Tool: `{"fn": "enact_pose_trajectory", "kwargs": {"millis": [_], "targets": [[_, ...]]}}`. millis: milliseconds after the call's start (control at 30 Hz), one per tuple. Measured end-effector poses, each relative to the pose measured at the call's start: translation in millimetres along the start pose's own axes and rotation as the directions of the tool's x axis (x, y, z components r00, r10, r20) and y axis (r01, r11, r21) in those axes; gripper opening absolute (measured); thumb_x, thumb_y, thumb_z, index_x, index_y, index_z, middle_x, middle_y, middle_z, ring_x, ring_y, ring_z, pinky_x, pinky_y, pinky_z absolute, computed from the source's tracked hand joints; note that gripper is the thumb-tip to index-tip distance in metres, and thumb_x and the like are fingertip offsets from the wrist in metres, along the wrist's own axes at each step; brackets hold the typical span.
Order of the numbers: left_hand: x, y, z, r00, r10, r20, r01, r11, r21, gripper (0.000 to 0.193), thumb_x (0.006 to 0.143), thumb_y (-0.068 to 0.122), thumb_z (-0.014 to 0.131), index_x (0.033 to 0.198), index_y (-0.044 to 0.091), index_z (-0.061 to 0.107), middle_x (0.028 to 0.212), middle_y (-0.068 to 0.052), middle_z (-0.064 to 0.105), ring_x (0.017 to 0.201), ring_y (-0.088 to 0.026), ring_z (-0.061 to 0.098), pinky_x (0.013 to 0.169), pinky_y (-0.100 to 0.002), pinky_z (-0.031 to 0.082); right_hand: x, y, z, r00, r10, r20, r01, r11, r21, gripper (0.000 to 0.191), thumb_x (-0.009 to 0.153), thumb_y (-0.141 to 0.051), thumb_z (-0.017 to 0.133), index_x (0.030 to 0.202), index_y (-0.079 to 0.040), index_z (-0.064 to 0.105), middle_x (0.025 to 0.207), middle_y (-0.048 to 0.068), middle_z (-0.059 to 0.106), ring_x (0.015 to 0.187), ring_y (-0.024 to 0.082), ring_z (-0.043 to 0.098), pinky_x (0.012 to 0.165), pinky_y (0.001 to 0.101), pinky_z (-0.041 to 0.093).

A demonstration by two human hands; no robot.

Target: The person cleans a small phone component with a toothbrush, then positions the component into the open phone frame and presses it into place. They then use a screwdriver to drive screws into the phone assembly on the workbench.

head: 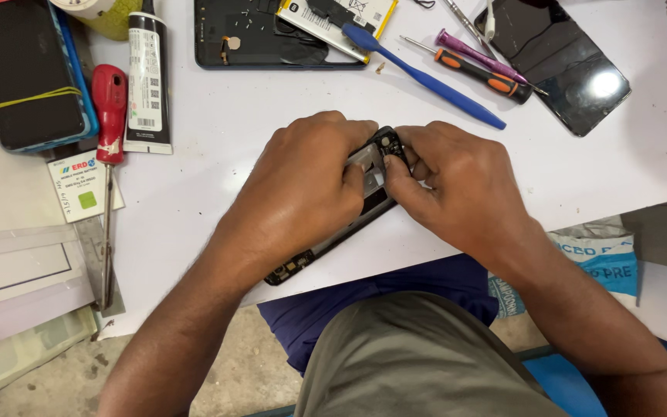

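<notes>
Both forearms are being shown bare, with no sleeves, watch or rings seen on the left hand (pixel 303 181) or the right hand (pixel 457 185). Olive-grey trousers are being worn, with a dark blue garment being glimpsed just above them.

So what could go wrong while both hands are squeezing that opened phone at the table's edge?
The phone frame hangs partly over the table edge, so a slip of the left hand or right hand might drop it. Fingers pressing by the camera end could bend or crack the thin frame. An elbow might also knock the blue pry tool nearby.
</notes>
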State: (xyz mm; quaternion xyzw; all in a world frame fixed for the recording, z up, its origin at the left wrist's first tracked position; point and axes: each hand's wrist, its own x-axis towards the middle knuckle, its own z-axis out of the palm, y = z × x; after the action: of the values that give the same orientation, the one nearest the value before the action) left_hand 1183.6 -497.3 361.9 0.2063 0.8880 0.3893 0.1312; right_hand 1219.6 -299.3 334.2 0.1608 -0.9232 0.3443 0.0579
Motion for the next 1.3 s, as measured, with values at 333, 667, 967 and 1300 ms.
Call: {"fn": "enact_pose_trajectory", "kwargs": {"millis": [333, 667, 967, 1300], "targets": [[-3, -6, -4, 0.989, 0.127, -0.07, -0.12, 0.988, 0.101, 0.025, 0.085, 0.006, 0.06, 0.106, -0.002, 0.071, 0.089, -0.022, 0.068, 0.085, -0.041, 0.067, 0.078, -0.053, 0.052, 8, -6, 3, 0.999, 0.011, 0.035, -0.011, 1.0, -0.014, 0.028, 0.091, -0.012, 0.073, 0.113, 0.005, 0.071, 0.089, 0.014, 0.073, 0.071, 0.02, 0.074, 0.062, 0.0297, 0.059], [-11, 5, 0, 0.987, 0.141, -0.072, -0.127, 0.978, 0.167, 0.028, 0.083, 0.0, 0.063, 0.11, -0.007, 0.065, 0.09, -0.022, 0.065, 0.075, -0.039, 0.069, 0.067, -0.05, 0.055, 9, -21, 1, 0.998, 0.056, 0.036, -0.051, 0.991, -0.126, 0.02, 0.093, -0.016, 0.073, 0.102, 0.002, 0.073, 0.084, 0.015, 0.073, 0.064, 0.024, 0.073, 0.056, 0.0347, 0.055], [-12, 14, 5, 0.989, 0.141, -0.051, -0.127, 0.968, 0.216, 0.039, 0.076, -0.003, 0.065, 0.115, -0.01, 0.063, 0.092, -0.022, 0.065, 0.074, -0.037, 0.069, 0.062, -0.046, 0.056, 6, -24, 0, 1.0, 0.028, 0.01, -0.026, 0.988, -0.151, 0.018, 0.092, -0.015, 0.073, 0.1, 0.001, 0.072, 0.083, 0.015, 0.072, 0.064, 0.027, 0.071, 0.056, 0.0372, 0.053], [-5, -3, 1, 0.991, 0.107, -0.082, -0.098, 0.99, 0.097, 0.03, 0.087, 0.005, 0.06, 0.115, 0.001, 0.071, 0.093, -0.022, 0.067, 0.087, -0.041, 0.068, 0.079, -0.052, 0.052, 4, -21, -5, 0.997, 0.072, -0.004, -0.072, 0.995, -0.067, 0.021, 0.093, -0.012, 0.069, 0.107, 0.003, 0.073, 0.08, 0.017, 0.07, 0.062, 0.026, 0.069, 0.056, 0.0358, 0.052]]}}
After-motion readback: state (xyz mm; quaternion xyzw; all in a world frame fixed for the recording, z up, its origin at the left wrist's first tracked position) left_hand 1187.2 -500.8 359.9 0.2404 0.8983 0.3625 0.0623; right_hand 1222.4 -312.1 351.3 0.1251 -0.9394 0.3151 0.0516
